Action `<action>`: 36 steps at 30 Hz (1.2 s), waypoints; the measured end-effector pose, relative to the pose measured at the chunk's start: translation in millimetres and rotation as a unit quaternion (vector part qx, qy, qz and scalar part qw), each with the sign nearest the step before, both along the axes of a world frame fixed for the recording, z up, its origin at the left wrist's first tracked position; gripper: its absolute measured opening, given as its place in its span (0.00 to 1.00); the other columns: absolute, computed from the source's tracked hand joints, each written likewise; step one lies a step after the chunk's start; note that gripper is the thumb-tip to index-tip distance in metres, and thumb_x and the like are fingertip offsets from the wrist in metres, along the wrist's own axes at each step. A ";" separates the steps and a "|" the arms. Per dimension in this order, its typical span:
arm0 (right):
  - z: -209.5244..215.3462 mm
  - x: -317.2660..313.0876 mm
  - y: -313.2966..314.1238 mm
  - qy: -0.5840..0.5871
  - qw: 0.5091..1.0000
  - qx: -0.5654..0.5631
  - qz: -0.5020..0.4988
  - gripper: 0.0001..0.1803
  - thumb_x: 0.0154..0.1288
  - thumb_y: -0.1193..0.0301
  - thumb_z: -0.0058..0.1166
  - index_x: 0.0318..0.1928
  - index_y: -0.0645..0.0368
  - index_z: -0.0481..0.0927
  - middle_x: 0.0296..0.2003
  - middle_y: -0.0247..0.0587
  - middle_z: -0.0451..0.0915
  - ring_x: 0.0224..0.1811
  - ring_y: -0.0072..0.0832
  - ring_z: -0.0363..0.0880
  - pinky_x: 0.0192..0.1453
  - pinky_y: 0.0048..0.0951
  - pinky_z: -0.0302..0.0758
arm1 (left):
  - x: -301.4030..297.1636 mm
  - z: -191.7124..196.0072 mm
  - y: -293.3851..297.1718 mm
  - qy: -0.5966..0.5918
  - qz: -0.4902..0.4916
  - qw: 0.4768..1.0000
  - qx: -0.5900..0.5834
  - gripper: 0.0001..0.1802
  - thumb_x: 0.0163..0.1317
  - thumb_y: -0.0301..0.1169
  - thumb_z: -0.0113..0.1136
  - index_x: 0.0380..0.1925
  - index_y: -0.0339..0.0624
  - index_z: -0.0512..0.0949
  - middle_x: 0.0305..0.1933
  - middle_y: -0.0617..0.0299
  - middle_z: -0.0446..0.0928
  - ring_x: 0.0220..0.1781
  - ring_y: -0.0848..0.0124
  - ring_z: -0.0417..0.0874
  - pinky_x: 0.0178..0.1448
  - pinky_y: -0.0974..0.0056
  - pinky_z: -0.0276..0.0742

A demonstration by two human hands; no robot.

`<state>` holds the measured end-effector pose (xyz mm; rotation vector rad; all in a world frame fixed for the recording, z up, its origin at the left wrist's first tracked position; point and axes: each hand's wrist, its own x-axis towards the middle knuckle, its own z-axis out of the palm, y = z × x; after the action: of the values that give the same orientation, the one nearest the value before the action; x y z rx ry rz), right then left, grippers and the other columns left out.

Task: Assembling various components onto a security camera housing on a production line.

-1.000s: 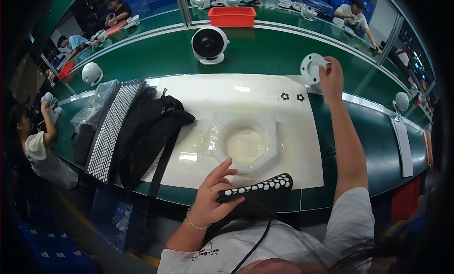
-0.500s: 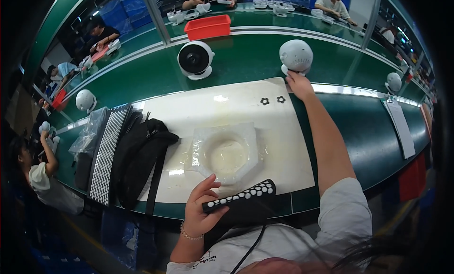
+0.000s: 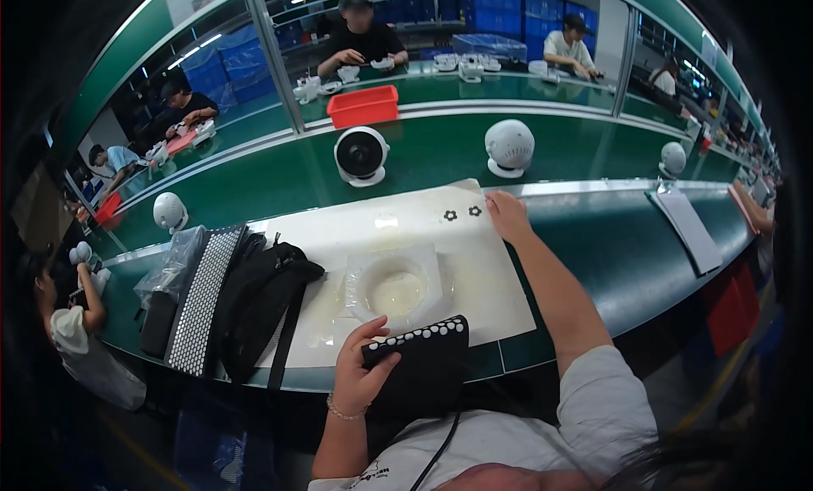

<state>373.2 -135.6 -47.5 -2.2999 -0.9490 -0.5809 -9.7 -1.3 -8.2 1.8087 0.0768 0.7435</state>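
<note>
My left hand (image 3: 360,366) is closed on a bent black sheet (image 3: 423,364) with rows of white round pads along its upper edge. A similar dotted black sheet (image 3: 203,300) lies on the table at left. My right arm is stretched forward; my right hand (image 3: 506,217), fingers loosely extended, is at the far right corner of a pale board (image 3: 339,228). Nothing shows in that hand. Beyond it stands a round white device (image 3: 510,146) on a base. On the board rests a plastic-wrapped white foam block (image 3: 438,275) with a round hollow, near two small black flower-shaped pieces (image 3: 450,215).
A black bag (image 3: 262,300) and clear plastic bag (image 3: 174,258) lie at left. Along the green belt stand a white device with a dark round front (image 3: 362,156), other white devices (image 3: 170,212) and a red bin (image 3: 362,107). A clipboard (image 3: 688,231) lies right. Co-workers sit around.
My right hand has come away from the white device's base and back to the board's corner. My left hand still holds the dotted sheet, now tilted differently. The view has tipped upward.
</note>
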 end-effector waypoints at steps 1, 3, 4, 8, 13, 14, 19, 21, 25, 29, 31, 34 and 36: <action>-0.4 -3.5 -1.8 -0.008 1.000 0.011 -0.014 0.11 0.61 0.65 0.43 0.40 0.53 0.76 0.39 0.37 0.76 0.49 0.35 0.71 0.50 0.40 0.64 | 0.8 0.1 -0.6 -0.007 0.000 1.000 0.000 0.07 0.45 0.22 0.64 0.24 0.35 0.75 0.53 0.53 0.71 0.48 0.66 0.74 0.49 0.65 0.70; 6.7 -5.4 -5.4 0.010 0.999 -0.002 -0.036 0.12 0.61 0.62 0.44 0.40 0.52 0.76 0.41 0.35 0.75 0.51 0.33 0.69 0.52 0.40 0.62 | 0.1 0.5 -2.0 0.008 0.003 1.000 -0.021 0.07 0.46 0.22 0.63 0.26 0.34 0.75 0.52 0.55 0.71 0.47 0.68 0.74 0.50 0.66 0.70; 11.1 -6.7 -5.7 0.024 0.998 -0.003 -0.057 0.12 0.62 0.62 0.44 0.40 0.52 0.76 0.41 0.35 0.75 0.51 0.33 0.69 0.52 0.40 0.62 | -0.3 0.3 -1.4 0.006 0.003 1.000 -0.021 0.07 0.46 0.22 0.63 0.26 0.34 0.75 0.52 0.55 0.71 0.47 0.68 0.74 0.50 0.66 0.70; 5.5 -6.2 -6.7 -0.032 0.997 0.034 -0.061 0.12 0.63 0.60 0.43 0.36 0.54 0.75 0.37 0.37 0.75 0.47 0.37 0.71 0.48 0.41 0.65 | -1.1 -3.3 1.2 0.011 -0.005 0.999 -0.040 0.13 0.48 0.21 0.62 0.35 0.33 0.75 0.51 0.56 0.71 0.47 0.70 0.74 0.51 0.69 0.68; 11.6 -3.2 -11.3 0.038 0.996 0.033 -0.072 0.13 0.63 0.60 0.42 0.36 0.53 0.76 0.39 0.37 0.75 0.49 0.36 0.70 0.51 0.41 0.64 | 1.8 -3.1 -1.1 0.031 -0.006 0.998 -0.062 0.17 0.49 0.21 0.61 0.42 0.33 0.74 0.49 0.57 0.72 0.47 0.73 0.74 0.51 0.70 0.67; 13.7 -5.6 -11.4 0.074 0.994 0.018 -0.078 0.13 0.63 0.59 0.43 0.37 0.52 0.77 0.42 0.36 0.75 0.51 0.35 0.69 0.54 0.42 0.62 | 2.3 -3.7 -1.2 0.019 -0.009 0.998 -0.058 0.18 0.49 0.22 0.61 0.43 0.33 0.73 0.48 0.57 0.72 0.47 0.74 0.73 0.51 0.71 0.67; 14.8 -6.7 -12.1 0.090 0.993 0.017 -0.069 0.13 0.63 0.60 0.43 0.36 0.51 0.78 0.41 0.37 0.76 0.52 0.35 0.69 0.54 0.40 0.62 | -0.5 -2.5 -2.3 0.029 -0.005 0.997 -0.068 0.10 0.47 0.21 0.62 0.31 0.33 0.74 0.50 0.55 0.72 0.48 0.69 0.74 0.51 0.69 0.68; 8.8 -2.3 -6.1 0.071 0.996 0.014 -0.058 0.13 0.62 0.60 0.43 0.36 0.51 0.78 0.40 0.38 0.76 0.51 0.35 0.70 0.52 0.41 0.63 | -3.1 -3.1 -1.5 0.033 0.000 0.997 -0.077 0.08 0.48 0.22 0.62 0.27 0.33 0.73 0.49 0.55 0.73 0.48 0.68 0.74 0.51 0.68 0.68; 1.2 9.4 -12.4 0.025 0.998 -0.002 -0.055 0.11 0.61 0.64 0.42 0.34 0.51 0.79 0.36 0.41 0.77 0.45 0.39 0.73 0.47 0.41 0.69 | 0.5 -1.3 0.0 0.037 -0.001 0.998 -0.050 0.09 0.49 0.25 0.62 0.29 0.33 0.74 0.47 0.55 0.74 0.48 0.66 0.74 0.51 0.66 0.68; -1.1 15.2 -18.8 0.052 0.998 0.028 -0.036 0.13 0.64 0.61 0.40 0.36 0.52 0.77 0.37 0.41 0.77 0.45 0.41 0.72 0.48 0.39 0.68 | 1.0 3.9 2.7 0.034 -0.004 0.999 -0.027 0.14 0.48 0.24 0.62 0.37 0.34 0.74 0.48 0.57 0.73 0.47 0.69 0.74 0.52 0.68 0.68; 3.7 11.8 -12.5 0.061 0.997 0.032 -0.035 0.14 0.64 0.59 0.40 0.37 0.53 0.76 0.38 0.42 0.77 0.45 0.41 0.72 0.49 0.39 0.67 | -1.1 3.6 4.9 0.037 -0.024 0.999 -0.018 0.16 0.49 0.24 0.62 0.40 0.34 0.74 0.48 0.58 0.73 0.46 0.70 0.73 0.52 0.69 0.68; 5.3 8.6 -9.4 0.069 0.997 -0.003 -0.037 0.15 0.65 0.59 0.40 0.37 0.53 0.76 0.38 0.42 0.77 0.46 0.40 0.72 0.50 0.38 0.66 | -2.2 1.7 3.8 0.026 -0.024 0.999 -0.019 0.17 0.49 0.23 0.62 0.41 0.34 0.74 0.48 0.59 0.73 0.47 0.71 0.73 0.53 0.69 0.67; 7.0 7.8 -11.0 0.067 0.998 0.000 -0.017 0.15 0.65 0.58 0.39 0.38 0.53 0.77 0.38 0.42 0.77 0.46 0.40 0.72 0.51 0.37 0.66 | -2.5 3.3 2.3 0.027 -0.024 0.999 -0.026 0.17 0.49 0.23 0.62 0.42 0.35 0.74 0.47 0.59 0.73 0.47 0.71 0.73 0.53 0.69 0.67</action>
<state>381.1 -146.6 -40.5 -2.3262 -0.8485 -0.4341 -12.2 1.0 -4.9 1.7757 0.0875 0.6532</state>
